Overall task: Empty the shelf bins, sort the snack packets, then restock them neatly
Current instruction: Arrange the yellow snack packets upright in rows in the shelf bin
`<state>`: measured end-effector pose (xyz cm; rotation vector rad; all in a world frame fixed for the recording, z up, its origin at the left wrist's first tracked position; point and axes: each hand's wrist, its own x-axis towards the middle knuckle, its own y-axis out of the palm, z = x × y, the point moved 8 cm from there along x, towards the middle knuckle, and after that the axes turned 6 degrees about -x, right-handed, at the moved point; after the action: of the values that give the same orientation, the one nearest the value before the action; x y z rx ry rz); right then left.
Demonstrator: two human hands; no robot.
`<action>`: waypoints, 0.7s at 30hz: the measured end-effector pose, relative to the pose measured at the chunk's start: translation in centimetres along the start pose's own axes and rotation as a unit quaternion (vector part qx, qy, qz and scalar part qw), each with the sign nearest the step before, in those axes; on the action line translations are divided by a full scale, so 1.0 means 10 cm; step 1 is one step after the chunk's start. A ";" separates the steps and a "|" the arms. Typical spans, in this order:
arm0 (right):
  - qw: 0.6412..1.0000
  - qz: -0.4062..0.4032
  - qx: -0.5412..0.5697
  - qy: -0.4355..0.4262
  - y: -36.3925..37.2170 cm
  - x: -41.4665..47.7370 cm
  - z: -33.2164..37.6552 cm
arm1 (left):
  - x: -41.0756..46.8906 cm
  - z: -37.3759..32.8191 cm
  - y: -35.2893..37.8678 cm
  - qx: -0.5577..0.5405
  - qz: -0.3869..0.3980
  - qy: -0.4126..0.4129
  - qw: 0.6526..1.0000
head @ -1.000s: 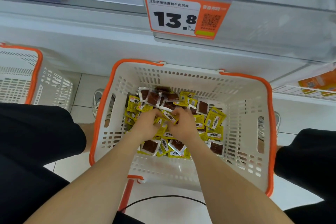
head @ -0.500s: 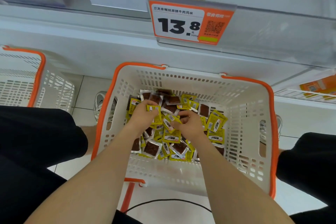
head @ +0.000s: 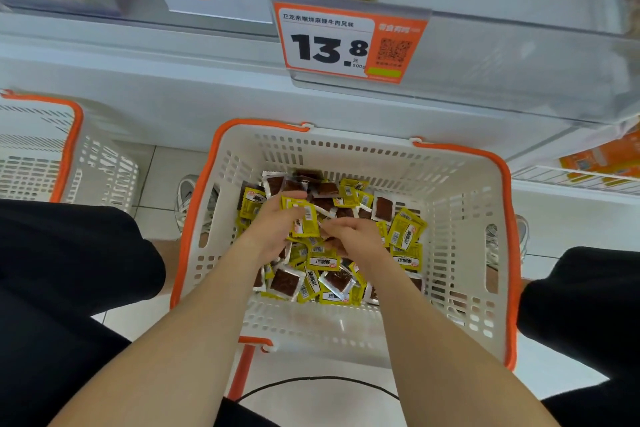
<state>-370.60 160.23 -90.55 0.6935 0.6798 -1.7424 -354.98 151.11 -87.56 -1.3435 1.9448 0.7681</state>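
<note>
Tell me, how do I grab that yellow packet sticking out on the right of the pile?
Take the yellow packet by its upper edge, pinching from above on the right. It lies tilted on top of the pile, uncovered, and its side toward the basket wall is clear of the right hand.

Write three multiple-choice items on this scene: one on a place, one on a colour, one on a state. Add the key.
1. Where does the pile of snack packets lie?
A. On the floor.
B. In the basket.
C. On the person's lap.

2. What colour is the basket's rim?
A. Blue.
B. Green.
C. Orange.

3. What is the left hand doing?
A. Holding a yellow packet.
B. Hanging idle.
C. Gripping the basket's rim.

Key: 1 B, the white slotted walls ring the pile; 2 C, orange runs along the top edge; 3 A, thumb and fingers pinch it above the pile.
</note>
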 end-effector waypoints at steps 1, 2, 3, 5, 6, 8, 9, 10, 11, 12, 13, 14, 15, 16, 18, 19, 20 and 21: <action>0.998 -0.028 -0.060 -0.016 -0.07 0.03 -0.02 | -0.02 -0.04 -0.06 0.005 -0.020 0.015 1.000; 0.984 -0.055 -0.160 -0.048 -0.13 0.04 0.00 | -0.01 -0.06 -0.11 0.018 -0.032 0.028 0.999; 0.955 -0.060 -0.279 -0.076 -0.12 0.05 0.01 | -0.01 -0.08 -0.14 0.033 -0.037 0.033 0.998; 0.864 -0.023 -0.489 -0.120 0.05 0.03 -0.01 | -0.03 -0.12 -0.16 0.034 -0.033 0.047 0.998; 0.821 -0.017 -0.555 -0.136 0.14 0.01 -0.02 | -0.05 -0.14 -0.14 0.017 -0.031 0.052 0.998; 0.782 -0.025 -0.603 -0.155 0.26 -0.02 -0.03 | -0.05 -0.16 -0.11 -0.011 -0.028 0.056 0.998; 0.780 -0.031 -0.604 -0.160 0.28 -0.01 -0.02 | -0.06 -0.17 -0.10 -0.020 -0.026 0.058 0.998; 0.783 -0.033 -0.600 -0.159 0.29 0.00 -0.03 | -0.06 -0.18 -0.10 -0.031 -0.026 0.057 0.998; 0.793 -0.026 -0.589 -0.154 0.28 0.03 -0.05 | -0.06 -0.18 -0.12 -0.041 -0.027 0.052 0.997; 0.813 -0.016 -0.563 -0.147 0.26 0.02 -0.05 | -0.05 -0.17 -0.13 -0.053 -0.027 0.041 0.997; 0.843 -0.004 -0.521 -0.132 0.23 0.06 -0.09 | -0.05 -0.15 -0.15 -0.065 -0.029 0.027 0.997; 0.876 0.014 -0.469 -0.109 0.17 0.08 -0.13 | -0.04 -0.14 -0.16 -0.083 -0.025 0.020 0.996; 0.908 0.033 -0.411 -0.077 0.11 0.10 -0.17 | -0.04 -0.14 -0.15 -0.099 -0.021 0.016 0.995; 0.934 0.050 -0.353 -0.037 0.03 0.12 -0.22 | -0.05 -0.14 -0.14 -0.114 -0.014 0.015 0.993; 0.967 0.067 -0.239 0.057 -0.11 0.10 -0.28 | -0.04 -0.14 -0.13 -0.129 0.001 0.015 0.991; 0.978 0.068 -0.170 0.099 -0.15 0.07 -0.27 | -0.04 -0.13 -0.12 -0.128 0.007 0.014 0.992; 0.987 0.067 -0.073 0.129 -0.14 0.07 -0.27 | -0.04 -0.13 -0.10 -0.127 0.014 0.011 0.992; 0.987 0.071 0.041 0.139 -0.10 0.06 -0.20 | -0.05 -0.13 -0.07 -0.128 0.020 0.008 0.992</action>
<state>-371.43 161.62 -92.22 1.0294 0.7320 -1.5650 -354.41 150.24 -86.46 -1.4662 1.9406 1.0590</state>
